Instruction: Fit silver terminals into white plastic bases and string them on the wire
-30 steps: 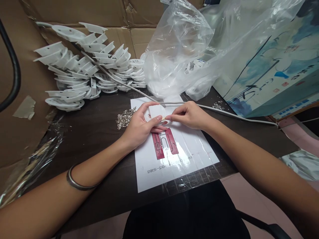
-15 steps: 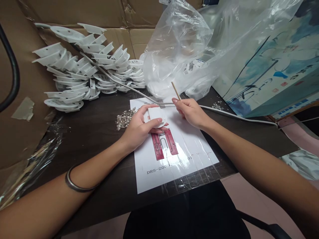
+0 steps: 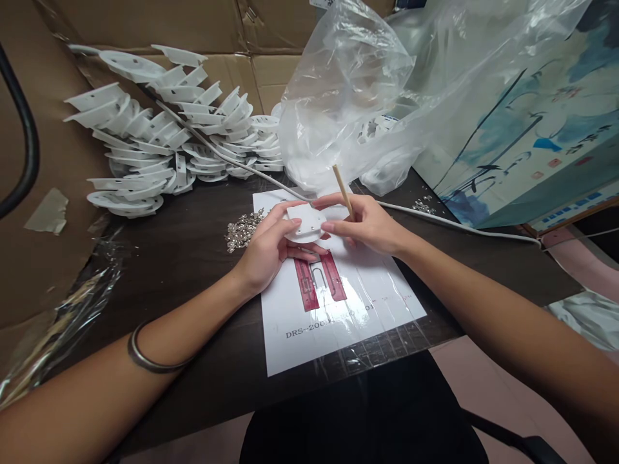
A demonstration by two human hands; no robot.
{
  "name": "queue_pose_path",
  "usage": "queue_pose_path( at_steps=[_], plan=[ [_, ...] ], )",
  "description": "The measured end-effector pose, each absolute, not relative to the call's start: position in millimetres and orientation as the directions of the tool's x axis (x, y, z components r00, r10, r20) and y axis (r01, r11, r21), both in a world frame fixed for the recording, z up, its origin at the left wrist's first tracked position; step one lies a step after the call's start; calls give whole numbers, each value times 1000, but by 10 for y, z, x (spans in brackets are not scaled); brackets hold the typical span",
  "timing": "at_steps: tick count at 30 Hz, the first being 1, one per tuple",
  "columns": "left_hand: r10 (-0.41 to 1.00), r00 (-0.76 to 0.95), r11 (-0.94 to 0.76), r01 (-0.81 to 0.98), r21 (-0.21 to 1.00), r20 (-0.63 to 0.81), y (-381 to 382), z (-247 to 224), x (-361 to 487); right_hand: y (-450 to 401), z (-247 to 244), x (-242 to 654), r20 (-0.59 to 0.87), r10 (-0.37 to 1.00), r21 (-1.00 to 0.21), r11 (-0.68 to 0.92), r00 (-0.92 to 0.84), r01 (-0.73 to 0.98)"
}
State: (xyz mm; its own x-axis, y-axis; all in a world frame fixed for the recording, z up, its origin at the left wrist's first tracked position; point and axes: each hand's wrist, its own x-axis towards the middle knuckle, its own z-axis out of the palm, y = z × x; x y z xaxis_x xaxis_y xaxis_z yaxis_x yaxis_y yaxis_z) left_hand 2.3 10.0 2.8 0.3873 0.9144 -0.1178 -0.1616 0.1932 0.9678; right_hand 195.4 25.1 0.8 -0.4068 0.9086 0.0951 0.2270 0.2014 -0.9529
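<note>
Between my hands is a white plastic part [image 3: 305, 222] with a rounded edge and small holes, held above a printed sheet. My left hand [image 3: 271, 248] grips it from the left, thumb on top and fingers beneath. My right hand [image 3: 370, 222] is closed around a thin wooden stick [image 3: 342, 190] that points up, and its thumb and forefinger also touch the part's right side. Beneath lies the printed sheet [image 3: 338, 345], with a red picture and lettering. A heap of small shiny metal pieces [image 3: 242, 232] lies just left of my left hand.
Stacks of similar white parts [image 3: 140, 154] stand at the back left. A grey cable [image 3: 435, 219] crosses the table behind my hands. A clear plastic bag [image 3: 338, 96] stands at the back, beside a painted box [image 3: 522, 135]. More metal pieces [image 3: 423, 205] lie near that box.
My right hand has moved left and down onto the white part, still with the stick. In my left hand the part has turned, and its small holes now show.
</note>
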Motion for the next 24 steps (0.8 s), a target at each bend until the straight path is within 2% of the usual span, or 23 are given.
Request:
queue_pose_path(
  at_steps=[4, 14, 24],
  plan=[
    [910, 406, 166, -170, 971, -84, 101, -4, 3, 241, 12, 1932, 120, 892, -913, 272, -436, 305],
    [891, 452, 136, -188, 973, -38, 115, -48, -3, 255, -22, 1936, 134, 882, -920, 280, -452, 273],
    [888, 456, 147, -157, 976, -61, 106, -10, 2, 257, -20, 1925, 163, 883, -921, 297, -440, 253]
  ],
)
